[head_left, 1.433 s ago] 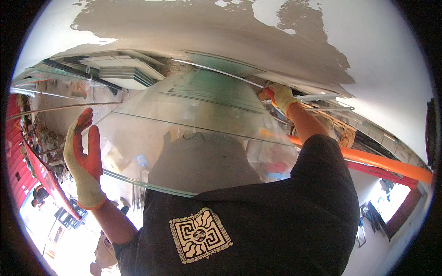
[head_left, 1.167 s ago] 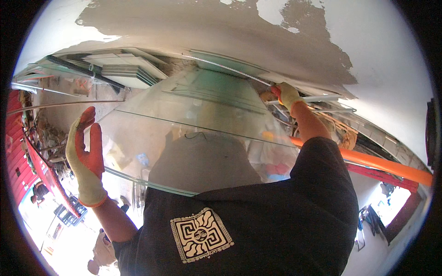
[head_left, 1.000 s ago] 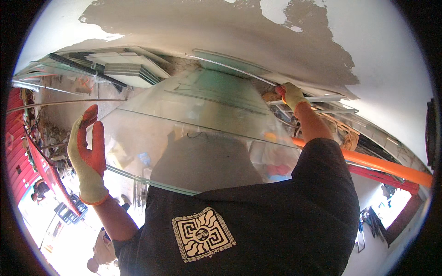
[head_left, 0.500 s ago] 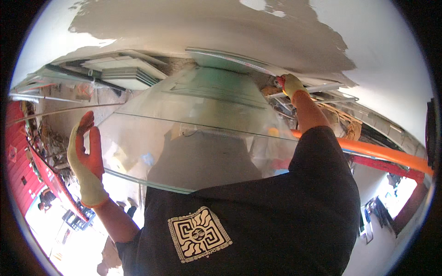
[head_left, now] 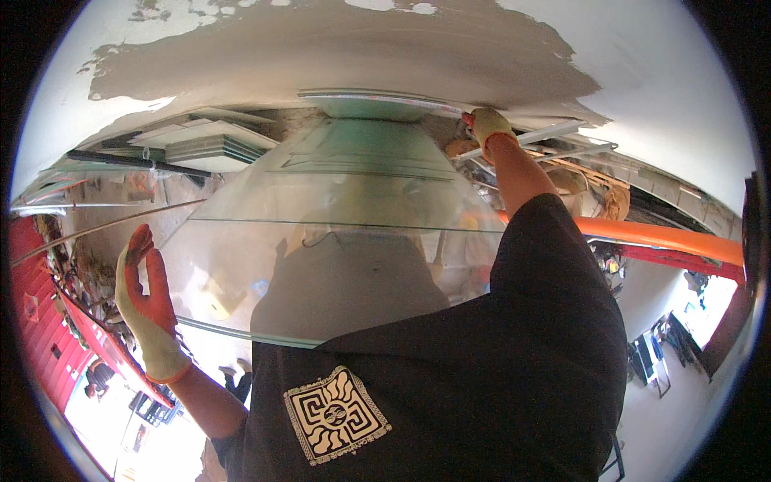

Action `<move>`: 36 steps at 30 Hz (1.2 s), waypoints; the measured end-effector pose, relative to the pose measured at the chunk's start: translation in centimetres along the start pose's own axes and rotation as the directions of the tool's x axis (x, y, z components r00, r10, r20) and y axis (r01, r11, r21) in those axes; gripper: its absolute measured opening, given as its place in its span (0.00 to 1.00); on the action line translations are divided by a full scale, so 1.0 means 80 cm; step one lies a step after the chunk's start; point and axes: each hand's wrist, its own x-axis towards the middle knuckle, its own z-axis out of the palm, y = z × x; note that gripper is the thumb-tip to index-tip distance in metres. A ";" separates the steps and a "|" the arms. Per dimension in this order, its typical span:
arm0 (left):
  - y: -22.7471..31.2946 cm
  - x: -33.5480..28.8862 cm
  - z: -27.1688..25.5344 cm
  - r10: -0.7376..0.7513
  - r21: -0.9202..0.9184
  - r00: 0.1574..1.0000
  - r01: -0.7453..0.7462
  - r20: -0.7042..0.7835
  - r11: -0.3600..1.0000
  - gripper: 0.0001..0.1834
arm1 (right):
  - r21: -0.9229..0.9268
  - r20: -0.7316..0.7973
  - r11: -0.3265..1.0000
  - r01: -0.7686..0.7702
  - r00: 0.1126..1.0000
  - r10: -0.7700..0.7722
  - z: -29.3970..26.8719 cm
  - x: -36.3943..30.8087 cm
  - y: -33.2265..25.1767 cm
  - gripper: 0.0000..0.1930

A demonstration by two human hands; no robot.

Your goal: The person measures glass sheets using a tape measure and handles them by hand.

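Large clear glass sheets [head_left: 337,241] lean in front of me against the wall, their green-tinted edges showing in layers. Along the far top edge of the glass runs the pale blade of a tape measure [head_left: 430,102]. My right hand [head_left: 490,130], in a cream and red work glove, is closed at the blade's right end. The tape's case is mostly hidden by the fingers. My left hand [head_left: 151,309], gloved the same way, is raised by the left edge of the glass. Its fingers point up with the thumb apart, and nothing is in it. Whether it touches the glass, I cannot tell.
A stack of smaller panes [head_left: 213,153] lies at the far left. On the right are an orange pipe [head_left: 658,239] and pale metal strips [head_left: 554,138]. A patchy plastered wall [head_left: 337,56] rises beyond the glass. A person [head_left: 98,376] is visible at the lower left.
My right hand and the tape measure have shifted slightly left and up in view, and the blade lies flatter along the top edge. My left hand appears slightly lower, still raised.
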 end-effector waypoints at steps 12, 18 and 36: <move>-0.005 0.002 0.000 0.040 0.026 0.999 -0.040 0.000 0.999 0.18 | 0.016 -0.065 1.000 -0.016 0.998 0.017 0.014 0.011 0.004 0.28; -0.012 0.003 -0.004 0.060 0.039 0.998 -0.061 0.021 0.997 0.19 | 0.032 -0.020 0.999 -0.025 0.999 0.026 0.007 0.010 0.005 0.27; -0.007 -0.001 0.002 -0.004 -0.021 1.000 0.004 -0.021 1.000 0.20 | 0.011 -0.026 1.000 -0.010 1.000 0.010 0.007 0.007 0.007 0.27</move>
